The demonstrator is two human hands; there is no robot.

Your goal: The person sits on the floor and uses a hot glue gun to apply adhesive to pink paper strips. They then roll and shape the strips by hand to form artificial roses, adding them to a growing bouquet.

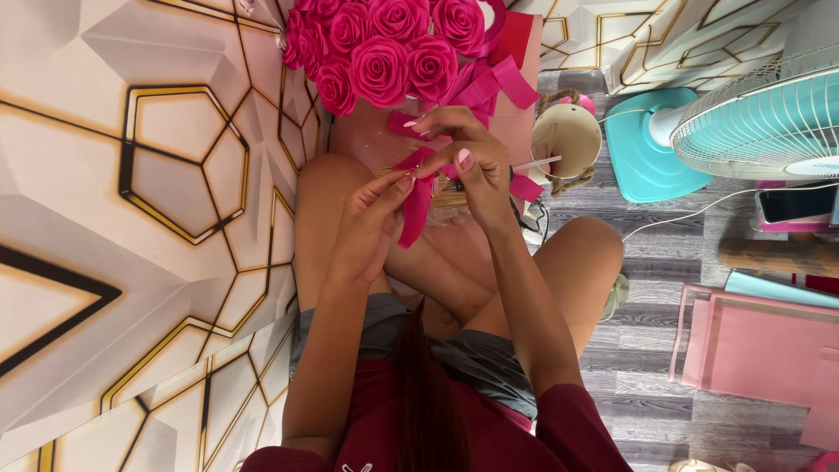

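Grey wood-look floor runs right; a white wall with gold hexagon lines fills the left. Pink paper bags lie near right, beside a teal fan. Centre, both hands pinch a pink ribbon, hanging lengthwise toward the lap: left hand and right hand closed on it. Pink roses sit beyond.

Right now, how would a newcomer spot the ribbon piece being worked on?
Find the cluster of pink paper roses at top centre. Just below, the left hand and right hand pinch a pink ribbon strip, the only ribbon hanging between fingers.
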